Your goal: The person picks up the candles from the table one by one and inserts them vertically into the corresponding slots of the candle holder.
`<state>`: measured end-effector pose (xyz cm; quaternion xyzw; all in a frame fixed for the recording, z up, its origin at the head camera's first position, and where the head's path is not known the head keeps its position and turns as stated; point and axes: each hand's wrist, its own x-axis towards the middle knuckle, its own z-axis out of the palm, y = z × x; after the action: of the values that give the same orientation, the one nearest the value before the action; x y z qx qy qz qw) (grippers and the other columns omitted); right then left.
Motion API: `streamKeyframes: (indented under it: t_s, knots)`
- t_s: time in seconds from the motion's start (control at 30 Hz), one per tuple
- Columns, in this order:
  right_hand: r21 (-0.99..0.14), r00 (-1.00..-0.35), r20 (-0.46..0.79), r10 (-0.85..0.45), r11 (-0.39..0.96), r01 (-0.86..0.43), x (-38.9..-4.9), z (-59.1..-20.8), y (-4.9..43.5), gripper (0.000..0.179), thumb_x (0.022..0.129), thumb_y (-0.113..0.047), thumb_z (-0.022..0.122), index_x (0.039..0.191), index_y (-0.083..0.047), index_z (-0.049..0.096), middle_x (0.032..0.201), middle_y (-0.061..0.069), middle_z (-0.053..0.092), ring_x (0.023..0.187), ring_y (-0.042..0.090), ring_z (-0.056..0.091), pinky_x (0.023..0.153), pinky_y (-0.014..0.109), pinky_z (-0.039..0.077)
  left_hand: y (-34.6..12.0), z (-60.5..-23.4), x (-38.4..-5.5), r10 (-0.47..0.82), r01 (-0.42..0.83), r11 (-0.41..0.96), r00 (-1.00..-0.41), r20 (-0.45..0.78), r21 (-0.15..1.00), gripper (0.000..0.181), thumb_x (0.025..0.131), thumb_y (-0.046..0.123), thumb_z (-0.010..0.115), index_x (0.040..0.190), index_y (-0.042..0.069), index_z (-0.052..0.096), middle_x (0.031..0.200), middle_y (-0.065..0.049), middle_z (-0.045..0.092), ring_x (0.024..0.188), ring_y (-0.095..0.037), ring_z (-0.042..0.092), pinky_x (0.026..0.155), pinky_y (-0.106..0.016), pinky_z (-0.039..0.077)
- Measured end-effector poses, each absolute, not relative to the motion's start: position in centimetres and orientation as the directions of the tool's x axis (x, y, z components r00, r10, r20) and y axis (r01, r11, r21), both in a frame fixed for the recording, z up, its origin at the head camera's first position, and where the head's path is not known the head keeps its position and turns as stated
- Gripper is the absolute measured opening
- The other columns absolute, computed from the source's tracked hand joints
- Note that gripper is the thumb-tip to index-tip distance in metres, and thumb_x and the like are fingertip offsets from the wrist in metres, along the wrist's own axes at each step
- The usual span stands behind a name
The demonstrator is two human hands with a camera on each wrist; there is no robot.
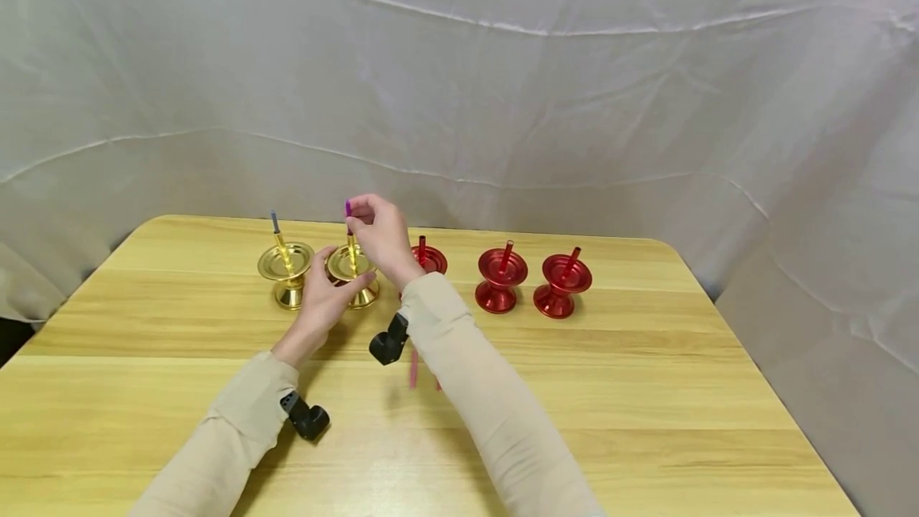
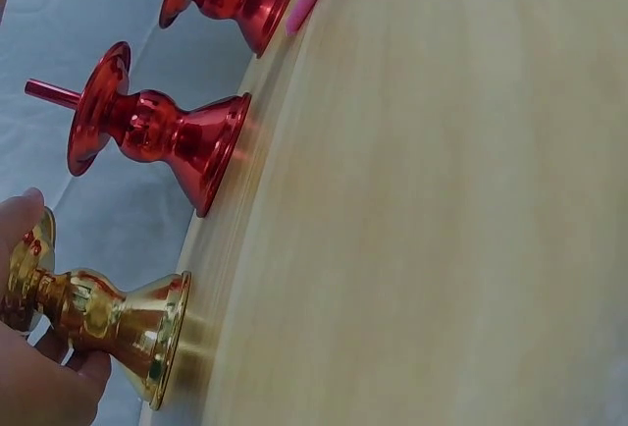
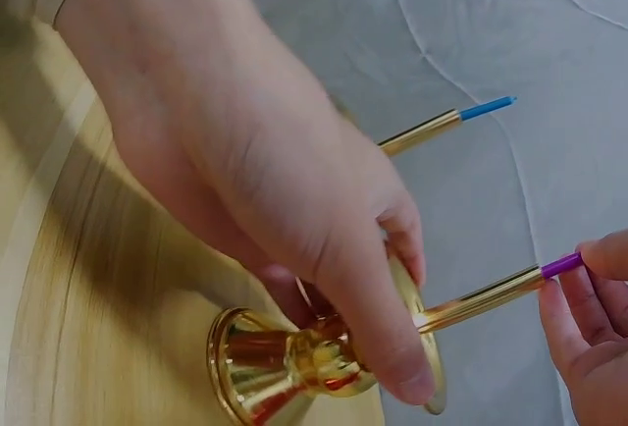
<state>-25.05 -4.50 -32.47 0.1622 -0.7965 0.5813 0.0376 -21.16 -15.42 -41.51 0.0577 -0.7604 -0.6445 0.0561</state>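
My left hand (image 1: 323,301) holds a shiny gold candle holder (image 1: 364,294) by its dish, with thumb and fingers on opposite sides of it. The holder stands upright on the table. Above it, my right hand (image 1: 385,236) pinches a thin purple stick (image 3: 562,266) between thumb and fingertips. The stick's lower end is at the mouth of the holder's gold tube (image 3: 481,300); how deep it sits inside is hidden. To the left stands another gold candle holder (image 1: 289,295) with a blue stick (image 1: 276,222) upright in its tube.
Red candle holders stand in a row to the right: one (image 1: 433,258) partly behind my right hand, then another (image 1: 496,297) and another (image 1: 554,301). Pink sticks (image 1: 413,369) lie on the wooden table (image 1: 646,421) beneath my right forearm. A pale cloth (image 1: 459,102) hangs behind.
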Motion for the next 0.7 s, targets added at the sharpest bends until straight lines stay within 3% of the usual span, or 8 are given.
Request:
streamKeyframes:
  t_s: [0.47, 0.7]
  knots:
    - [-0.884, -0.942, 0.245, -0.227, 0.346, -0.314, -25.21, -32.65, -4.17, 0.017, 0.092, -0.002, 0.064, 0.109, 0.001, 0.065, 0.099, 0.010, 0.068, 0.091, 0.019, 0.064, 0.077, 0.018, 0.050, -15.28, -41.50, -21.27, -0.171, -0.021, 0.194, -0.985, 0.013, 0.981, 0.085, 0.085, 0.014, 0.074, 0.149, -0.001, 0.019, 0.147, -0.025, 0.030, 0.132, -0.034, 0.035, 0.110, -0.042, 0.029]
    - [-0.895, -0.957, 0.174, -0.230, 0.369, -0.252, -25.25, -32.47, -3.85, 0.038, 0.093, -0.004, 0.064, 0.130, -0.001, 0.056, 0.108, 0.010, 0.069, 0.099, 0.019, 0.065, 0.081, 0.021, 0.051, -15.22, -41.59, -21.27, -0.176, -0.025, 0.197, -0.984, 0.010, 0.980, 0.086, 0.085, 0.016, 0.074, 0.149, 0.000, 0.020, 0.147, -0.024, 0.031, 0.132, -0.034, 0.035, 0.110, -0.042, 0.030]
